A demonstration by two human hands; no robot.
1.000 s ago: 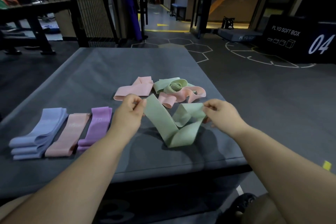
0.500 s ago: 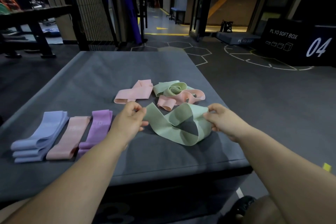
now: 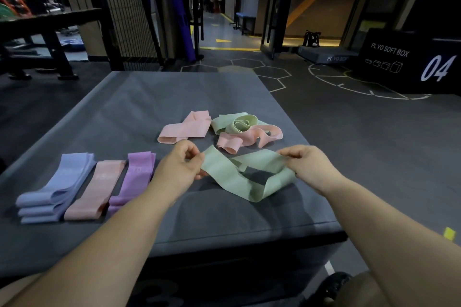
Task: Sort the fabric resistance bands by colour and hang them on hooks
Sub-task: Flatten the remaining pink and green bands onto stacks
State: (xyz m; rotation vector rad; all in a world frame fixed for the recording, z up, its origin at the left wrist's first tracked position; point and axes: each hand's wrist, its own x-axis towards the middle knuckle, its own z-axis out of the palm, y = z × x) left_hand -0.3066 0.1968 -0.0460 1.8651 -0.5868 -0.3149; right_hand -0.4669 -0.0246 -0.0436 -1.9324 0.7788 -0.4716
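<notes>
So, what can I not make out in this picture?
Hooks: none in the head view.
Tangled pile of green and pink fabric bands: overlap hides their count.
Print on the purple fabric band: too small, blurred.
Number on the front of the grey padded box: cut by the bottom edge.

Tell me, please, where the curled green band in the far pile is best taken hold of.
Pinch the curled green band at its raised coil, coming down from above, once the held green band is set down. The coil stands on edge atop the pile, so its rim is exposed; the twisted pink band lies against its near side, so a low approach would likely snag it.
</notes>
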